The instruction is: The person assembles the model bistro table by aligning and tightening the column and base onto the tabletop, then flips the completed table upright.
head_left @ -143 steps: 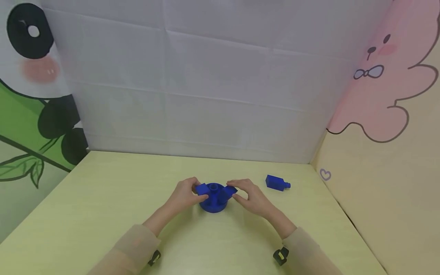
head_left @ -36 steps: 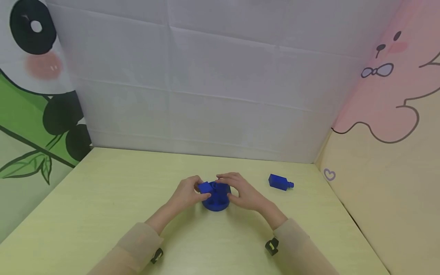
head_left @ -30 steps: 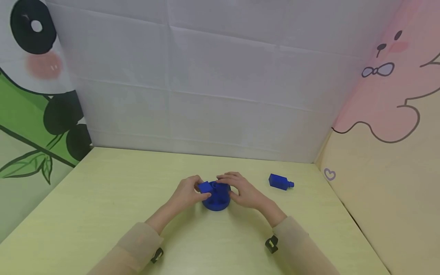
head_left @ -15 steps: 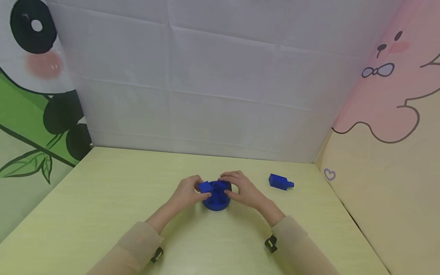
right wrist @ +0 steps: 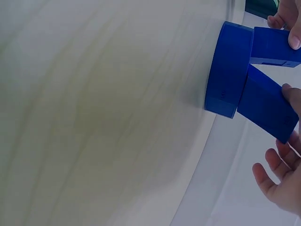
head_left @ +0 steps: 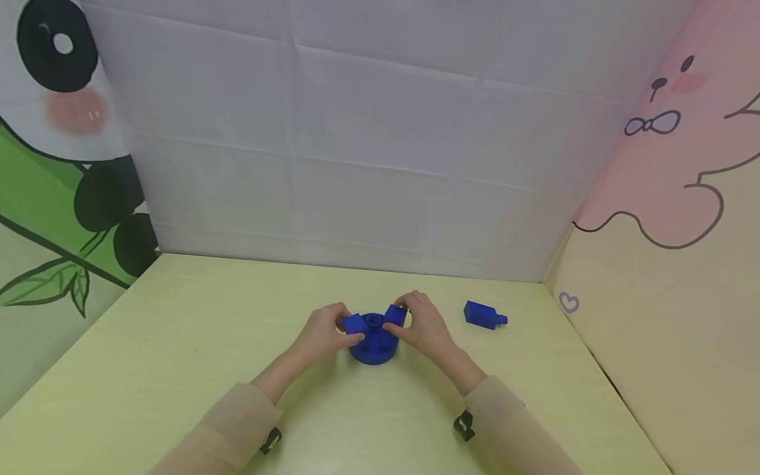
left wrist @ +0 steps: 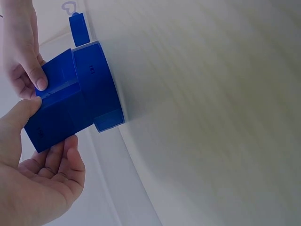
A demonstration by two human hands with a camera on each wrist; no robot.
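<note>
Head view: the left hand pinches 1 blue block, the right hand a 2nd block, apparently to steady both at the round base on the table between the hands.

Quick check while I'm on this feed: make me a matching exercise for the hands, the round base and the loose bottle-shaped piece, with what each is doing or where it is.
1. left hand
2. right hand
3. round blue base
4. bottle-shaped piece

A. lies on its side on the table, touched by neither hand
B. pinches the block nearer the loose piece
C. stands between the hands
D. pinches the block farther from the loose piece

Pairs: 1-D, 2-B, 3-C, 4-A
</note>
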